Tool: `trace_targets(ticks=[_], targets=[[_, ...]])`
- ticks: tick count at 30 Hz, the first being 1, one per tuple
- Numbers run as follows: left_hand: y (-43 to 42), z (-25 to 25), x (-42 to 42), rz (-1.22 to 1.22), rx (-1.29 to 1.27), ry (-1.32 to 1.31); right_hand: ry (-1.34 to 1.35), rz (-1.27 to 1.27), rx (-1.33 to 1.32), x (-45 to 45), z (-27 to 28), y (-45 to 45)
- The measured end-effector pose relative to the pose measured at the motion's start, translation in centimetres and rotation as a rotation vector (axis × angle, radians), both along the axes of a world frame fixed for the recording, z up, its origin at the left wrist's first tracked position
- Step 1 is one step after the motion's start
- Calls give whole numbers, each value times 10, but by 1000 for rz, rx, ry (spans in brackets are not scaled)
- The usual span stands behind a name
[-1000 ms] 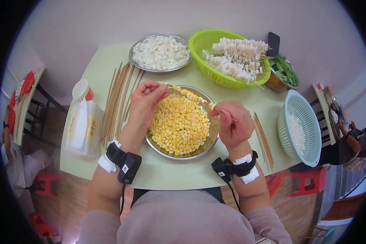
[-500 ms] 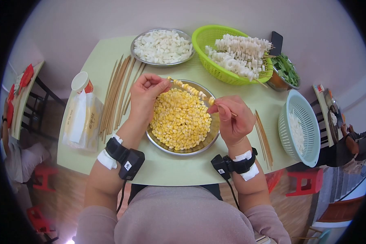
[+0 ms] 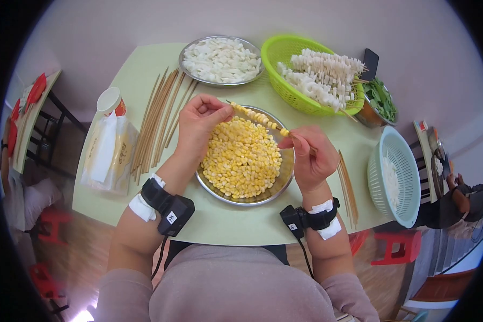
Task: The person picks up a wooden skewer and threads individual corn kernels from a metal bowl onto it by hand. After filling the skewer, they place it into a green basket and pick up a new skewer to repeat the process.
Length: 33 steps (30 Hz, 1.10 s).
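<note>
My right hand [image 3: 315, 155] is closed on a thin skewer threaded with yellow corn kernels [image 3: 260, 117]. The skewer slants up to the left above a steel bowl [image 3: 280, 194] heaped with loose corn kernels [image 3: 241, 158]. My left hand [image 3: 203, 121] is closed in a pinch right beside the skewer's pointed upper end. Whatever its fingertips hold is too small or hidden to make out. Bare wooden skewers [image 3: 156, 126] lie left of the bowl. Several thinner ones [image 3: 348, 188] lie to the right of my right hand.
A steel plate of white pieces [image 3: 220, 60] stands at the back, beside a green basket [image 3: 285, 94] of loaded white skewers [image 3: 327, 72]. Leafy greens [image 3: 380, 99], a phone [image 3: 370, 63] and a pale blue basket [image 3: 378, 177] are right. Left are a paper cup [image 3: 110, 102] and tissue pack [image 3: 108, 158].
Both hands and the corn skewer have shifted slightly right in view, as have the bowl and plate. The skewer now slants a little less, and my right hand still grips it.
</note>
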<state>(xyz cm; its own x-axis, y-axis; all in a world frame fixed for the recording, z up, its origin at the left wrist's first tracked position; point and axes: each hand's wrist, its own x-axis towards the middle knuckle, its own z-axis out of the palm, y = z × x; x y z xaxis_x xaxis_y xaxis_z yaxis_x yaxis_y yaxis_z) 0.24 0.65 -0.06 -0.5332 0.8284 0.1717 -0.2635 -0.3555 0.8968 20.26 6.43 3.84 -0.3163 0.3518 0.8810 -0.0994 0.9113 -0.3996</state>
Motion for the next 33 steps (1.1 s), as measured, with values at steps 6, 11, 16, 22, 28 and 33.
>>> trace_targets(ticks=[6, 11, 16, 22, 28, 33], targets=[[-1, -2, 3, 10, 30, -6, 132, 22, -275, 1, -9, 3], [-3, 5, 4, -49, -13, 38, 390, -70, -520, 3, 4, 19], [-1, -2, 5, -88, -118, 310, 630, -55, -763, 12, 3, 44], [-12, 7, 6, -120, -230, 987, 653, -48, -826, 12, -13, 60], [-10, -7, 13, -131, -130, 1284, 645, -38, -834, 10, -11, 57], [-4, -19, 15, -97, -82, 1254, 646, -136, -864, 8, -13, 58]])
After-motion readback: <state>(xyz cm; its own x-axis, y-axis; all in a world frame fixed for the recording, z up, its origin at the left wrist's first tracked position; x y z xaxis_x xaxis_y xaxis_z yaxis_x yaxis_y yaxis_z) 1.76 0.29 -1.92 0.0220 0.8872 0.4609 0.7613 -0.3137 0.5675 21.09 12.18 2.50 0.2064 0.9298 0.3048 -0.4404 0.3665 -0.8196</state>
